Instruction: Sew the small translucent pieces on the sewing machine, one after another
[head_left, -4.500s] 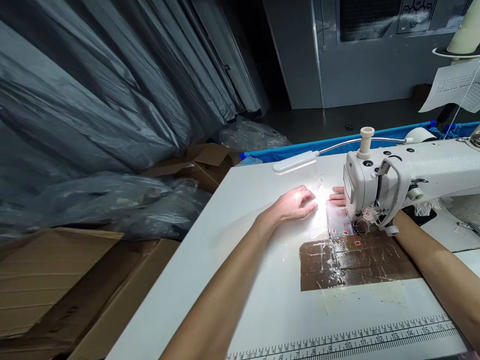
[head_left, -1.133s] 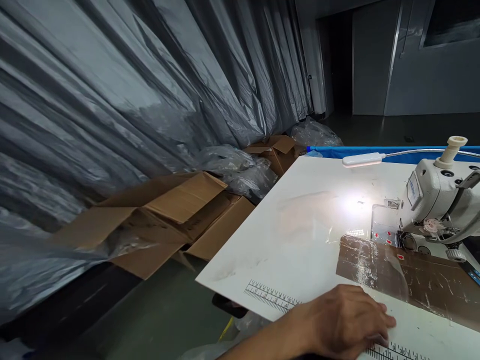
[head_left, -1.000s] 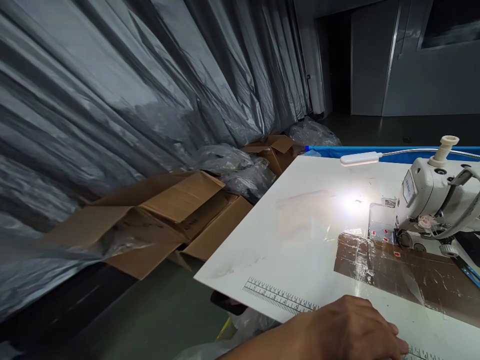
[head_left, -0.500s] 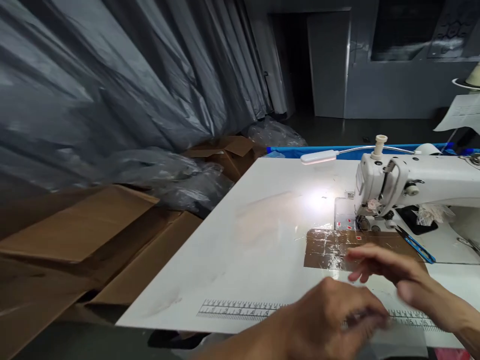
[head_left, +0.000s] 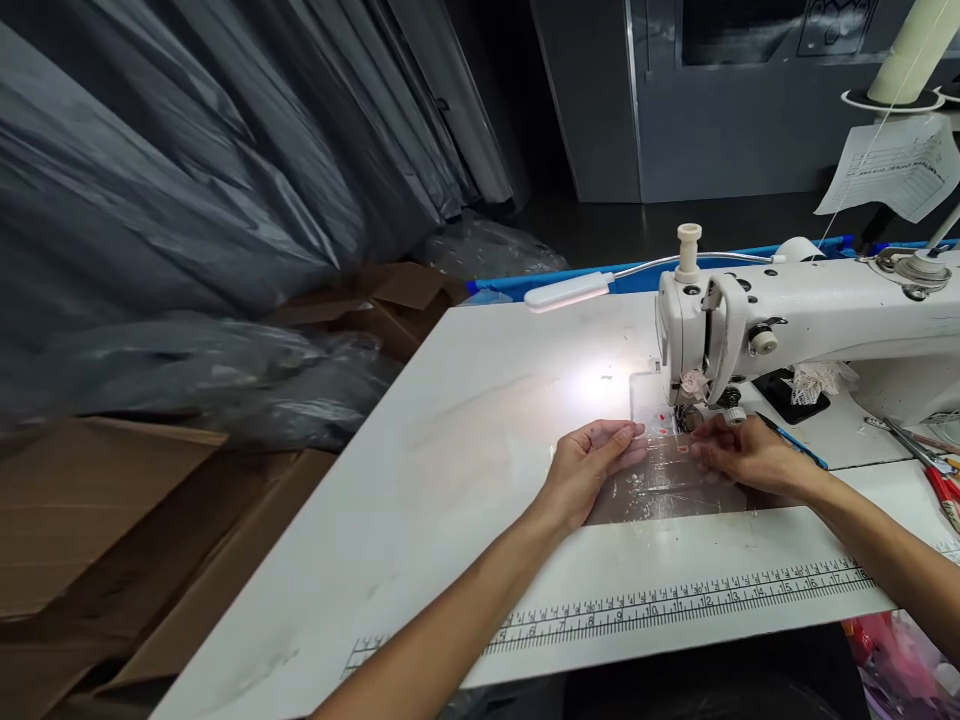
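My left hand (head_left: 592,465) is closed in a pinch, thumb against fingers, at the left edge of a clear plastic sheet (head_left: 660,478). The sheet is hard to make out against the brown taped patch (head_left: 637,508) under it. My right hand (head_left: 739,455) pinches the sheet on its other side, close to the presser foot (head_left: 686,418) of the white sewing machine (head_left: 810,300). Small red marks show on the patch and metal plate between the hands. Behind my right hand lie blue thread snips (head_left: 795,442), partly covered.
A printed ruler (head_left: 645,615) runs along the front of the white table (head_left: 465,480). A lamp (head_left: 568,292) lights the surface left of the machine. Scissors with red handles (head_left: 941,492) lie at the right. Cardboard boxes (head_left: 90,500) and plastic bags (head_left: 202,360) stand left of the table.
Both hands have moved from the table's front edge forward to the presser foot, bringing the clear sheet over the brown patch. The camera view has shifted right.
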